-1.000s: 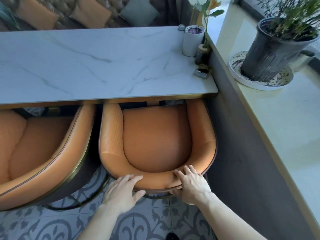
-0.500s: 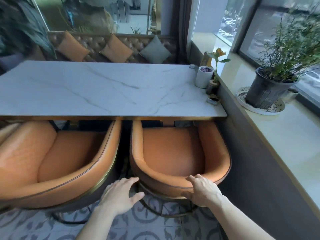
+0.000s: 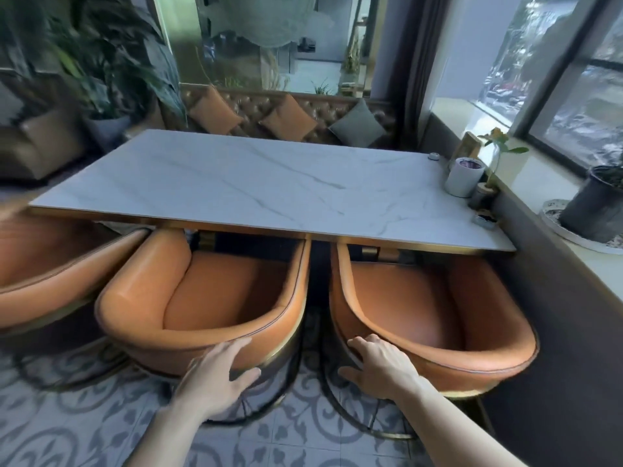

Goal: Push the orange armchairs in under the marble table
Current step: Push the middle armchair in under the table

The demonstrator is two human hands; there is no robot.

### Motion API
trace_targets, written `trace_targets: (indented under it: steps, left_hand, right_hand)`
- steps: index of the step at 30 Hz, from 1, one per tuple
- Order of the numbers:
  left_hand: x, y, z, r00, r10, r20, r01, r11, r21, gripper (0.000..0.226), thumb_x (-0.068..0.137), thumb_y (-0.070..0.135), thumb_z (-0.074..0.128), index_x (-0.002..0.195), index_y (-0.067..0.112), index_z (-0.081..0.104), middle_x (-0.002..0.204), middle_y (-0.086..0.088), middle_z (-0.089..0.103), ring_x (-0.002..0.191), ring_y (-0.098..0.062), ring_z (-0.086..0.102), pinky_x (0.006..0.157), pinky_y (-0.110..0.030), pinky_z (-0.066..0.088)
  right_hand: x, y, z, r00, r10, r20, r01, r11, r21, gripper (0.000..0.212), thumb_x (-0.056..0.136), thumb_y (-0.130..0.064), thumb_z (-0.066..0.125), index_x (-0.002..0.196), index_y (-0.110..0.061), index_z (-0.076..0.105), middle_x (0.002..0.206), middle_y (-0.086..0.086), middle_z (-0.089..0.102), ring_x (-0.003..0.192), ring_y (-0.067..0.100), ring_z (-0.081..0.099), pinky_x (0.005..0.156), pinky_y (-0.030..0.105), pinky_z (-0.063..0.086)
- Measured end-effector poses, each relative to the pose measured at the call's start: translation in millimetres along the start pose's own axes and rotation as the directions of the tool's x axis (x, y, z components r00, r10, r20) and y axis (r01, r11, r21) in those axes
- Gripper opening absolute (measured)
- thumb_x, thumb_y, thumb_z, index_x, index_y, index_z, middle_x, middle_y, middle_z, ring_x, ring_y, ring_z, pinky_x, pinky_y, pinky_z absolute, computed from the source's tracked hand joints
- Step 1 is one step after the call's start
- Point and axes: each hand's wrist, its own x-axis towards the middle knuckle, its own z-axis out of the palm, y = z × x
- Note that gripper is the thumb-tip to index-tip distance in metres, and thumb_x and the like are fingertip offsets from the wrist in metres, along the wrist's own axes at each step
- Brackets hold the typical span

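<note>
Two orange armchairs stand at the near side of the white marble table (image 3: 269,183), their fronts tucked under its edge. My left hand (image 3: 215,379) lies flat, fingers spread, against the back of the middle armchair (image 3: 215,298). My right hand (image 3: 377,365) rests with its fingers apart on the back rim of the right armchair (image 3: 438,315), near its left corner. Neither hand grips anything. A third orange armchair (image 3: 43,264) sits at the far left, beyond the table's corner.
A white cup (image 3: 463,176), a small plant (image 3: 495,153) and a small dish (image 3: 485,220) stand on the table's right end. A dark wall and window ledge (image 3: 590,264) with a potted plant (image 3: 600,203) run close along the right armchair. Patterned tile floor (image 3: 84,416) lies below.
The view has swung up and left. My left hand left the right armchair and went onto the middle armchair's back. My right hand slid to the right armchair's left rear corner.
</note>
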Motion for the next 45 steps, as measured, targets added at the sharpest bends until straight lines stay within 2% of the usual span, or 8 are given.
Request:
trace_targets:
  steps: [7, 14, 18, 21, 26, 31, 36, 45]
  left_hand:
    - [23, -116, -9, 0.995, -0.081, -0.054, 0.078, 0.995, -0.070, 0.067, 0.089, 0.058, 0.060, 0.147, 0.040, 0.033, 0.148, 0.012, 0.039, 0.136, -0.016, 0.034, 0.109, -0.038, 0.035]
    - [74, -224, -37, 0.985, -0.166, 0.045, 0.167, 0.985, -0.029, 0.077, 0.086, 0.063, 0.061, 0.150, 0.043, 0.024, 0.156, 0.012, 0.025, 0.141, -0.015, 0.025, 0.111, -0.036, 0.034]
    - [107, -271, -53, 0.975, -0.189, 0.119, 0.184, 0.982, 0.053, 0.082, 0.082, 0.065, 0.064, 0.149, 0.049, 0.019, 0.161, 0.010, 0.019, 0.146, -0.020, 0.017, 0.116, -0.044, 0.029]
    - [130, -294, -54, 0.974, -0.128, 0.189, 0.111, 0.989, 0.098, 0.085, 0.080, 0.066, 0.067, 0.149, 0.052, 0.018, 0.163, 0.009, 0.014, 0.150, -0.022, 0.007, 0.121, -0.044, 0.018]
    - [173, -370, -58, 0.940, 0.045, 0.337, -0.101, 0.984, 0.149, 0.080, 0.080, 0.070, 0.063, 0.147, 0.054, 0.023, 0.163, 0.009, 0.014, 0.151, -0.018, 0.002, 0.123, -0.040, 0.004]
    - [186, -385, -55, 0.919, 0.169, 0.355, -0.221, 0.969, 0.112, 0.071, 0.079, 0.077, 0.054, 0.142, 0.058, 0.029, 0.160, 0.017, 0.023, 0.149, -0.010, 0.012, 0.123, -0.037, 0.002]
    - [179, -362, -44, 0.900, 0.261, 0.348, -0.312, 0.945, 0.099, 0.076, 0.079, 0.073, 0.058, 0.144, 0.061, 0.020, 0.157, 0.023, 0.026, 0.147, -0.006, 0.013, 0.122, -0.035, 0.002]
    - [189, -349, -36, 0.907, 0.286, 0.308, -0.337, 0.933, 0.124, 0.074, 0.083, 0.069, 0.057, 0.145, 0.061, 0.018, 0.157, 0.024, 0.025, 0.149, -0.008, 0.012, 0.120, -0.033, -0.002]
  right_hand:
    - [77, -92, 43, 0.993, -0.065, 0.098, 0.066, 0.998, -0.004, 0.074, 0.087, -0.067, 0.065, 0.148, -0.031, 0.044, 0.131, 0.004, 0.054, 0.121, 0.027, 0.059, 0.097, 0.040, 0.051]
    - [162, -187, 81, 0.983, -0.124, 0.136, 0.119, 0.992, 0.041, 0.078, 0.088, -0.065, 0.066, 0.152, -0.032, 0.037, 0.137, 0.005, 0.051, 0.127, 0.029, 0.054, 0.100, 0.043, 0.051]
    - [191, -226, 94, 0.984, -0.145, 0.107, 0.143, 0.989, 0.025, 0.085, 0.087, -0.063, 0.069, 0.155, -0.031, 0.031, 0.149, 0.006, 0.043, 0.139, 0.028, 0.042, 0.109, 0.044, 0.045]
    - [204, -246, 104, 0.980, -0.164, 0.110, 0.161, 0.986, 0.034, 0.093, 0.085, -0.062, 0.072, 0.158, -0.032, 0.024, 0.159, 0.010, 0.032, 0.151, 0.032, 0.025, 0.120, 0.049, 0.033]
    - [216, -312, 149, 0.982, -0.074, 0.172, 0.063, 0.996, 0.065, 0.093, 0.086, -0.058, 0.074, 0.159, -0.036, 0.022, 0.163, 0.013, 0.028, 0.154, 0.032, 0.019, 0.124, 0.051, 0.025]
    - [218, -329, 157, 0.996, -0.021, 0.083, 0.017, 0.999, 0.048, 0.091, 0.083, -0.065, 0.071, 0.158, -0.038, 0.026, 0.161, 0.012, 0.029, 0.154, 0.034, 0.014, 0.125, 0.058, 0.019]
    - [208, -302, 152, 0.998, -0.002, 0.055, 0.004, 0.999, -0.038, 0.086, 0.087, -0.066, 0.066, 0.158, -0.037, 0.025, 0.158, 0.010, 0.030, 0.152, 0.035, 0.015, 0.123, 0.058, 0.021]
    - [222, -282, 144, 0.999, -0.003, 0.037, 0.004, 1.000, -0.029, 0.079, 0.088, -0.061, 0.067, 0.155, -0.042, 0.031, 0.155, 0.006, 0.035, 0.151, 0.030, 0.019, 0.121, 0.055, 0.024]
